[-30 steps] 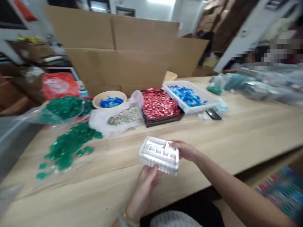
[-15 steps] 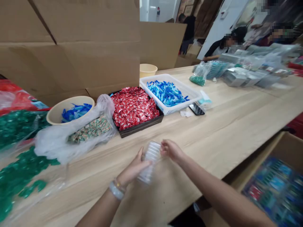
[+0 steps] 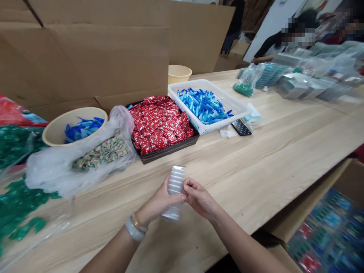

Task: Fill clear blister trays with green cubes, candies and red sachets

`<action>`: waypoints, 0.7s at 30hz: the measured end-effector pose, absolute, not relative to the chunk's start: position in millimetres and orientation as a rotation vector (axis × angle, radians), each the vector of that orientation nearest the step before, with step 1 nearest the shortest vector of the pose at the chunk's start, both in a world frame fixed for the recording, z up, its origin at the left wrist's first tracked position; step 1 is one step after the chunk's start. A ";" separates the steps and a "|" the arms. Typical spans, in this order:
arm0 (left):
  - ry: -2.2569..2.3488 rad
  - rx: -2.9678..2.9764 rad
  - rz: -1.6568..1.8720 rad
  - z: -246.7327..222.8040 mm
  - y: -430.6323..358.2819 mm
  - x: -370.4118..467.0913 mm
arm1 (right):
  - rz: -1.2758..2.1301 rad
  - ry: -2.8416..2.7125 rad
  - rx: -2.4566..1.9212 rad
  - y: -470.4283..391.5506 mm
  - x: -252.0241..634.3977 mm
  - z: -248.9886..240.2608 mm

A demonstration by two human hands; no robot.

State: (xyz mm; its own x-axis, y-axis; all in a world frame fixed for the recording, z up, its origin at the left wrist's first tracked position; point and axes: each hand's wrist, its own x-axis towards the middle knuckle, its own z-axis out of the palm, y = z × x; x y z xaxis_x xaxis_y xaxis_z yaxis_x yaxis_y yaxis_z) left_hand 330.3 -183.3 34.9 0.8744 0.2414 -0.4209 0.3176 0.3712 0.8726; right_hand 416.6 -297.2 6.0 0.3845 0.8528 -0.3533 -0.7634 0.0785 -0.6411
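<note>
My left hand [image 3: 160, 199] is wrapped round a ridged clear-and-silver plastic pack [image 3: 176, 178], which looks like a stack of thin cases. The pack stands nearly upright above the table, its lower end blurred. At its right edge my right hand [image 3: 199, 197] is closed in a pinch, thumb and fingers together close to my left thumb. Whatever those fingertips hold is too small to make out. Beyond both hands lies a black tray [image 3: 170, 153] heaped with red printed sachets [image 3: 159, 125].
A white basket [image 3: 210, 127] holds blue pointed pieces; a beige bowl [image 3: 54, 131] holds more. Small packets [image 3: 102, 153] lie in a plastic bag, with green pieces [image 3: 19, 204] at left. A phone-like black object [image 3: 241, 127] sits by the basket. An open carton [image 3: 280, 223] stands right; people work beyond.
My right hand has moved down and in against the pack's edge from a little apart. The pack is now turned more upright. The camera view has shifted slightly.
</note>
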 end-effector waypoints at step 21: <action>0.764 1.672 -0.067 34.8 -189.4 333.0 | 0.470 0.145 -1.672 -453.5 550.4 3.1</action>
State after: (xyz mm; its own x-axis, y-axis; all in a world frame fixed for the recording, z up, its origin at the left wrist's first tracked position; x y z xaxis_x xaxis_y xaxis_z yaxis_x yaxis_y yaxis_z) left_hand 333.0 -189.4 34.8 0.7798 0.4430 -0.4423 0.5130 -0.0472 0.8571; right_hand 550.4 -453.5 3.1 0.9067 0.1721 -0.3851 -0.3593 -0.1631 -0.9188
